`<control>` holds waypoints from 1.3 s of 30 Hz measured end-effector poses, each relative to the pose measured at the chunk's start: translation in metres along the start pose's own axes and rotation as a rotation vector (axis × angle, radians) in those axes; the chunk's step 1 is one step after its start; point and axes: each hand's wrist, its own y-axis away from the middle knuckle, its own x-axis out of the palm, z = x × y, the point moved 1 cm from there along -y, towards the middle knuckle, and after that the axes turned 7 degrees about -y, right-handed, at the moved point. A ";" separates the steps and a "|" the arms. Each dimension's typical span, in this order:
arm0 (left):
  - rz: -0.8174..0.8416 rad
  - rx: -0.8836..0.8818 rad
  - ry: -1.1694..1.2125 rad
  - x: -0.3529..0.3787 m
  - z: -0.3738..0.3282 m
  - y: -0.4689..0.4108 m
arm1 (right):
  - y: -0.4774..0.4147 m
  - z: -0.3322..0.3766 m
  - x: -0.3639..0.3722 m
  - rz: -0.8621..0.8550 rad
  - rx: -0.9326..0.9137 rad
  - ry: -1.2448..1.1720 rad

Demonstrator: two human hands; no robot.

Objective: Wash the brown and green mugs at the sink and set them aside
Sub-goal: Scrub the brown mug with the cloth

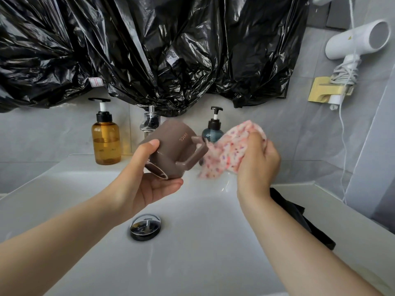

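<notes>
Nearest, the drain stopper (145, 229) sits in the white sink (64, 189). Above the basin, the left hand (147, 180) has its fingers clamped on the brown mug (173, 150), tipped mouth-down. Just right, the right hand (256, 165) grips a speckled pink cloth (224, 154) touching its handle. Farther back stand an amber bottle (106, 137) and a blue bottle (212, 131).

We note a single view, taken from a head-worn wide-angle camera. It looks forward and steeply down over a white sink (64, 189), from close above, with both forearms entering from the bottom edge. The drain (145, 227) lies below centre. The lens faces the grey wall behind the sink, where black plastic sheeting (149, 50) fills the upper frame. Straight edges bow toward the margins.
</notes>
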 end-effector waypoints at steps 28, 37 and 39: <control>0.159 -0.019 -0.083 -0.004 0.002 -0.003 | 0.035 -0.003 0.021 0.927 0.230 -0.084; 0.308 -0.095 -0.014 -0.003 0.002 0.001 | 0.020 -0.016 0.024 0.873 0.365 -0.146; 0.348 -0.132 -0.029 -0.002 0.003 0.003 | 0.018 -0.018 0.023 0.851 0.400 -0.129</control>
